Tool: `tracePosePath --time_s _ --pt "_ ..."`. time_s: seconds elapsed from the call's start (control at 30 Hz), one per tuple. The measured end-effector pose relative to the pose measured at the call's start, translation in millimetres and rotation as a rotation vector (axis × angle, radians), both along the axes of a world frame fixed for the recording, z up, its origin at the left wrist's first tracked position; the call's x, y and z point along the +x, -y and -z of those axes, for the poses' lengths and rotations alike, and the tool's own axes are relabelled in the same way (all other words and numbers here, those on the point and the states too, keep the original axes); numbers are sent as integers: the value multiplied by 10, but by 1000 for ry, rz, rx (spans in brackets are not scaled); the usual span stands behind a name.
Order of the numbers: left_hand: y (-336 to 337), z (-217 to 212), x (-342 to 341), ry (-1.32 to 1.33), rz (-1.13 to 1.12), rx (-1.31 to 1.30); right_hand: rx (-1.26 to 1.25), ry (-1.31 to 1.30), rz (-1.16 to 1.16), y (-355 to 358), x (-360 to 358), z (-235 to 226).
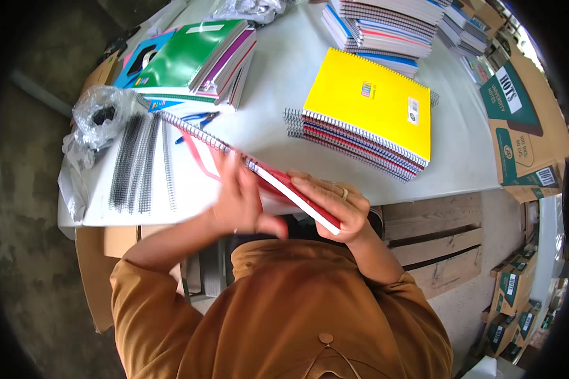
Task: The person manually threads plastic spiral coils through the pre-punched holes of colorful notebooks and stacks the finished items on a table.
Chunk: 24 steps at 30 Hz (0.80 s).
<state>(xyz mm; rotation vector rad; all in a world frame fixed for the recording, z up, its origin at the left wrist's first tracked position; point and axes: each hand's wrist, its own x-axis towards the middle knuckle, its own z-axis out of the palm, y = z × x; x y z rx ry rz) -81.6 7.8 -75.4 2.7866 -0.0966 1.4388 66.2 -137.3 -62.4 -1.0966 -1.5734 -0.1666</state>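
A notebook with a red cover (277,175) is held on edge at the table's near side, its white page edge slanting down to the right. My right hand (341,205) grips its right end, with fingers on the cover. A dark spiral binding coil (193,131) runs along the notebook's upper edge and sticks out well past it to the upper left. My left hand (240,199), somewhat blurred, has its fingers stretched against the coil and its thumb spread apart. Several loose black coils (134,163) lie left of it, near blue-handled pliers (199,118).
Right of centre stands a stack of spiral notebooks with a yellow cover (360,95) on top. Green-covered notebooks (189,57) are piled at the far left, beside crumpled clear plastic (101,114). More notebooks (392,31) stand at the back. Cardboard boxes (525,132) edge the right side.
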Motion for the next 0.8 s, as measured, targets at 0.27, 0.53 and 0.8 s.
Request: tracePosePath --time_s 0.27,0.53,0.8 --pt "-189 -148 86 -204 228 -116 8 6 -24 -5 -21 13" --pt "-333 -225 -43 -770 496 -411 7 -36 -34 26 -49 128" --pt "-176 -892 -25 -1259 279 -486 58 -8 4 41 101 163"
